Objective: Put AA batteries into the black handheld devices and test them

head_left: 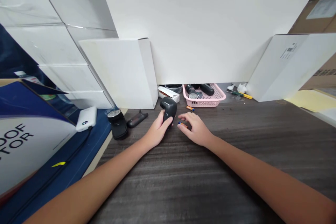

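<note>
My left hand (158, 128) is wrapped round a black device (169, 107) with a bent head, held upright above the dark table (168, 182). Just to its right, my right hand (193, 127) has its thumb and fingers around an orange and blue battery (183, 125). A second such battery (190, 108) lies on the table beyond that hand. Left of my left hand are a slim black part (137, 119) lying flat and a black device with a round silver head (117, 125).
A pink basket (204, 103) with black devices stands at the back, beside a small white box (168, 93). Tall white boxes (123, 73) rise at both sides. A yellow-handled tool (245, 95) lies back right; a white power bank (86, 119) sits left.
</note>
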`<state>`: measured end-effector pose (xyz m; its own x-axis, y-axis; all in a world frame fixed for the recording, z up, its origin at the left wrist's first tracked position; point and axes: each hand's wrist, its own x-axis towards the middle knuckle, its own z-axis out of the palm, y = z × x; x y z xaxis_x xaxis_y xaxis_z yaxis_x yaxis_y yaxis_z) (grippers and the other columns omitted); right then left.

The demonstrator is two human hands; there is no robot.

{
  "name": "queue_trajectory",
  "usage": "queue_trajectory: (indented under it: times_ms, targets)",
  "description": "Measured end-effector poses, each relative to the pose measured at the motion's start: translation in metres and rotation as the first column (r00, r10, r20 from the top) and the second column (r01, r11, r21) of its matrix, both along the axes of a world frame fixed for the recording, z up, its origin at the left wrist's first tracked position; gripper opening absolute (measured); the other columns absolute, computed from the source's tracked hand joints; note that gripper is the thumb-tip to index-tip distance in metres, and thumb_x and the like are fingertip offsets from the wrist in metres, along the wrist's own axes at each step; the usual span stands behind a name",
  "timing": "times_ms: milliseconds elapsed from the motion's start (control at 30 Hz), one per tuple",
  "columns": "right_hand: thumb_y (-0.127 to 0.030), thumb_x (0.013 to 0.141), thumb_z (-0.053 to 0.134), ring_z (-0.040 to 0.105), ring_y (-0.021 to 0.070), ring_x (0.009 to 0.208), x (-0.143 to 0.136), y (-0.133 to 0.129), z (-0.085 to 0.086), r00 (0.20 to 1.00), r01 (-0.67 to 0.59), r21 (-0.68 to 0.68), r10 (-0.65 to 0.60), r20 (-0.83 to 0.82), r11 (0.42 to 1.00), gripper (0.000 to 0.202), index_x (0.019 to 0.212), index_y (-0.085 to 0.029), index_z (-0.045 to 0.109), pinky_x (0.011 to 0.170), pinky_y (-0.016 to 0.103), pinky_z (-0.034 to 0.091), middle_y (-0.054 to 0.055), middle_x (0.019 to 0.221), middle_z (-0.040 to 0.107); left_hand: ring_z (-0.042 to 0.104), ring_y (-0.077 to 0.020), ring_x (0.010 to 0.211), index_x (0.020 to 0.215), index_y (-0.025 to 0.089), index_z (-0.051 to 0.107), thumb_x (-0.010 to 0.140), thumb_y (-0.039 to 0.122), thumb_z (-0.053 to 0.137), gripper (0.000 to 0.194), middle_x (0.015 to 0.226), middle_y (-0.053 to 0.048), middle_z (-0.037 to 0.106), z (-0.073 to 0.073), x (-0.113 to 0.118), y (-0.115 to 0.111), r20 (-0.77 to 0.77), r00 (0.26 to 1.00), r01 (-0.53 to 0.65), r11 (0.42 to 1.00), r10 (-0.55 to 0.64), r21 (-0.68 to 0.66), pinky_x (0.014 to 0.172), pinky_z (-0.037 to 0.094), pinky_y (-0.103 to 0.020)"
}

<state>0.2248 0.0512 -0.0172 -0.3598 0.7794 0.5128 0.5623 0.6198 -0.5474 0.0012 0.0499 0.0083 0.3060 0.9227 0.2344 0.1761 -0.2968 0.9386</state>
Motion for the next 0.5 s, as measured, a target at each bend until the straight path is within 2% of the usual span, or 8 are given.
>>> queue_trajectory:
  times_ms: [67,133,233,367,433,500]
  targets:
    - [-0.039,0.097,0.069,0.063,0.0239,0.106,0.000,-0.001,0.002,0.989,-0.024,-0.024,0.021,-0.148,0.999,0.053,0.144,-0.023,0.052,0.097,0.042,0.050,0.008,0.118,0.068,0.063,-0.0278,0.121,0.136,0.022,0.057,0.103,0.048,0.060,0.042,0.135,-0.009,0.067,0.005,0.000,-0.005,-0.147,0.989,0.000,0.986,0.025,0.168,0.109,0.045,-0.039]
    - [-0.042,0.096,0.071,0.065,0.0241,0.109,-0.001,-0.002,0.005,0.970,-0.072,-0.042,0.061,-0.236,0.996,0.065,0.152,-0.023,0.044,0.099,0.043,0.051,0.009,0.126,0.067,0.060,-0.0303,0.128,0.141,0.023,0.055,0.103,0.046,0.062,0.045,0.139,-0.010,0.065,0.008,0.000,-0.009,-0.248,0.968,0.041,0.963,0.027,0.265,0.113,0.042,-0.040]
    - [-0.043,0.094,0.073,0.064,0.0264,0.117,0.000,-0.004,0.008,0.957,-0.097,-0.045,0.081,-0.279,0.994,0.058,0.144,-0.022,0.052,0.102,0.043,0.051,0.010,0.133,0.066,0.063,-0.0308,0.122,0.140,0.023,0.054,0.103,0.048,0.061,0.044,0.135,-0.011,0.066,0.009,0.002,-0.012,-0.374,0.927,0.100,0.941,0.031,0.324,0.106,0.046,-0.040]
    - [-0.043,0.093,0.072,0.066,0.0247,0.101,-0.001,-0.007,0.008,0.950,-0.081,-0.053,0.061,-0.306,0.995,0.040,0.124,-0.020,0.063,0.090,0.039,0.054,0.008,0.116,0.072,0.063,-0.0287,0.116,0.137,0.023,0.052,0.104,0.048,0.059,0.042,0.128,-0.011,0.064,0.010,0.003,-0.014,-0.462,0.884,0.127,0.917,0.068,0.378,0.099,0.048,-0.039]
    - [-0.043,0.092,0.072,0.066,0.0244,0.099,-0.004,-0.007,0.006,0.934,-0.085,-0.075,0.053,-0.353,0.994,0.041,0.124,-0.020,0.063,0.090,0.039,0.055,0.008,0.115,0.072,0.061,-0.0280,0.120,0.141,0.024,0.049,0.105,0.047,0.057,0.043,0.134,-0.011,0.061,0.012,0.003,-0.015,-0.473,0.880,0.178,0.905,0.029,0.387,0.103,0.048,-0.039]
    - [-0.043,0.092,0.069,0.068,0.0255,0.104,-0.005,-0.003,0.005,0.889,-0.080,-0.115,0.019,-0.458,0.990,0.042,0.127,-0.020,0.061,0.094,0.041,0.056,0.009,0.118,0.073,0.059,-0.0278,0.126,0.150,0.025,0.042,0.105,0.045,0.058,0.052,0.142,-0.012,0.057,0.013,0.002,-0.016,-0.485,0.874,0.244,0.891,-0.031,0.382,0.107,0.047,-0.040]
